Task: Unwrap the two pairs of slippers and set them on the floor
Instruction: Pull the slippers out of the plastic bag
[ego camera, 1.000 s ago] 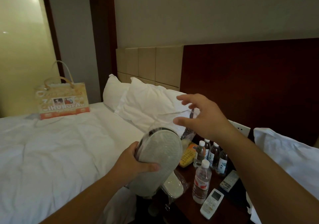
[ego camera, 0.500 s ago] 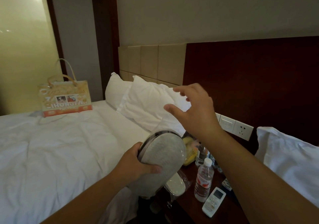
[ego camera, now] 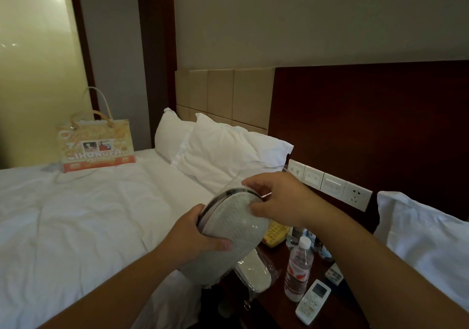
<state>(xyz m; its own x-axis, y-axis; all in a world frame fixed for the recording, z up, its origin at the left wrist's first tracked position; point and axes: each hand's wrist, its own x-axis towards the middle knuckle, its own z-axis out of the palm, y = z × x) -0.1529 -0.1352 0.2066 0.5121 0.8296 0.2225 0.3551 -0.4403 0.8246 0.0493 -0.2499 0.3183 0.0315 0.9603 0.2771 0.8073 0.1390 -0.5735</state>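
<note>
since the frame half a second before, the right hand [ego camera: 279, 199] had dropped from above the pillows onto the top end of the wrapped slipper pair [ego camera: 236, 229]. at far left a printed gift bag [ego camera: 97, 148] stood upright on the white bed [ego camera: 76, 214], and two white pillows [ego camera: 223, 156] leaned at the headboard further right. the left hand [ego camera: 198, 235] gripped the wrapped slipper pair from its left edge, thumb curled across the grey sole, holding it tilted in the air between the bed and the desk [ego camera: 279, 311]. the right hand's thumb pressed on the sole near the top and its fingers [ego camera: 250, 183] curled over the upper edge, gripping that end through the clear wrapping. below, the second wrapped pair [ego camera: 256, 274] lay in its clear bag at the desk's left edge, partly hidden by the held pair. to its right stood a water bottle [ego camera: 298, 270], with a white remote [ego camera: 313, 300] lying just beside its base. wall switches [ego camera: 330, 186] ran behind the right wrist, and another pillow [ego camera: 426, 240] lay at far right.
</note>
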